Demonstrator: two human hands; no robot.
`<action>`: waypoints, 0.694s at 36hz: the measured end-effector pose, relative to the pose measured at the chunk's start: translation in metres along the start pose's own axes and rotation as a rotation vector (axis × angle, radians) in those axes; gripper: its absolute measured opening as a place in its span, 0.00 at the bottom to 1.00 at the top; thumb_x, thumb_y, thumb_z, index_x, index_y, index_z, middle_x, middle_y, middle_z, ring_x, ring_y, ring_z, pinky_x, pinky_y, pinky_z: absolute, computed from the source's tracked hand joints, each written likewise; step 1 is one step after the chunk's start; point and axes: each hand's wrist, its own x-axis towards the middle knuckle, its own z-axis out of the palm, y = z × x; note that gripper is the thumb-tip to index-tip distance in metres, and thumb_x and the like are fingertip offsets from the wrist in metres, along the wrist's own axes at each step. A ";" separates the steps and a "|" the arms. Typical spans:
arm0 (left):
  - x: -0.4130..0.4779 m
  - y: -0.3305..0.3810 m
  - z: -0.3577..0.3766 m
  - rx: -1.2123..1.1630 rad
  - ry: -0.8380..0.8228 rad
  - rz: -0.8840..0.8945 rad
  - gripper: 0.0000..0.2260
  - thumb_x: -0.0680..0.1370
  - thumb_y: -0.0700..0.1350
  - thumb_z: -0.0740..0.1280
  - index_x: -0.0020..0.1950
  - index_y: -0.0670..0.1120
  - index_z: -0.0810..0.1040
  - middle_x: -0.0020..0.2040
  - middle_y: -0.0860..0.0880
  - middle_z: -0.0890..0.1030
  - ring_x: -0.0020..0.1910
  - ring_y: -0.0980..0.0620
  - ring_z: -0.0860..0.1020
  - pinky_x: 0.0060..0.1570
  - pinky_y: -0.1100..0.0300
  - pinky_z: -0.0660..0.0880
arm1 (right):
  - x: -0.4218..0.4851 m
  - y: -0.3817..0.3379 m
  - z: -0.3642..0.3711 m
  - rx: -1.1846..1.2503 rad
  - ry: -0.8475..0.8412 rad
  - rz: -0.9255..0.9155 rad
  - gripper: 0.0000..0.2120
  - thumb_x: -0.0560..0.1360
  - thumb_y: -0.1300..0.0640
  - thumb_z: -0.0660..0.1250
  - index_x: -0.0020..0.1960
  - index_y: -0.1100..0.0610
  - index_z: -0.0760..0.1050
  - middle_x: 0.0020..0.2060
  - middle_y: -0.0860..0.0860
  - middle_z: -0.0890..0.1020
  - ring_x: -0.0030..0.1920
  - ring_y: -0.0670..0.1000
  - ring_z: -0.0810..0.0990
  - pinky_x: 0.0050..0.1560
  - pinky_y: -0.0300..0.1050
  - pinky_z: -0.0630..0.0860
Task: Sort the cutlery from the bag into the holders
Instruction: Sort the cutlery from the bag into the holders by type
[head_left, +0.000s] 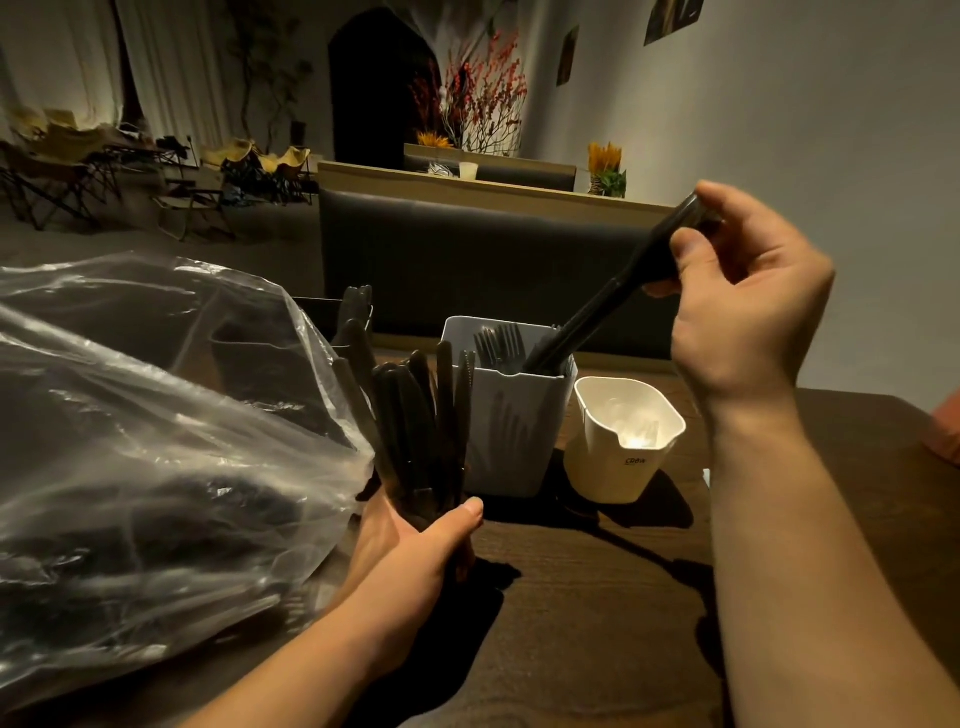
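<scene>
1. On the dark wooden table (571, 597), at its left side, lies a clear plastic bag (156, 441) with black cutlery showing dimly through it.
2. The left hand (415, 551) is just beside the bag, its fingers and thumb wrapped round the lower ends of a bunch of black knives (421, 415) that stands upright.
3. The right hand (743, 312) is raised and pinches the top of a tilted black utensil (597, 312). Its lower end is inside the grey holder (511, 431), and I cannot tell what kind it is.
4. Black forks (501, 343) stand tines-up in the grey holder.
5. A white holder (618, 467) stands just right of the grey one.
6. More black cutlery (356, 306) stands behind the bag's edge.
</scene>
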 end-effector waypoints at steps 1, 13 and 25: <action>0.000 -0.001 0.000 0.002 0.001 0.003 0.31 0.70 0.56 0.78 0.70 0.55 0.71 0.61 0.55 0.78 0.60 0.55 0.76 0.65 0.49 0.72 | -0.001 0.000 0.001 0.000 -0.009 -0.025 0.15 0.79 0.63 0.67 0.66 0.60 0.78 0.55 0.54 0.83 0.56 0.50 0.84 0.49 0.48 0.84; -0.001 0.004 0.000 -0.005 -0.028 0.015 0.23 0.68 0.55 0.77 0.60 0.62 0.74 0.54 0.59 0.82 0.58 0.56 0.79 0.66 0.46 0.74 | -0.027 0.005 0.029 -0.014 -0.165 -0.180 0.16 0.79 0.64 0.66 0.66 0.63 0.76 0.61 0.56 0.81 0.63 0.53 0.80 0.60 0.54 0.80; -0.002 0.004 0.002 -0.014 -0.035 0.034 0.17 0.73 0.50 0.77 0.52 0.64 0.72 0.54 0.62 0.79 0.57 0.60 0.76 0.64 0.51 0.72 | -0.023 0.022 0.032 -0.029 -0.326 0.168 0.16 0.79 0.64 0.67 0.66 0.54 0.78 0.55 0.46 0.82 0.55 0.44 0.81 0.54 0.45 0.83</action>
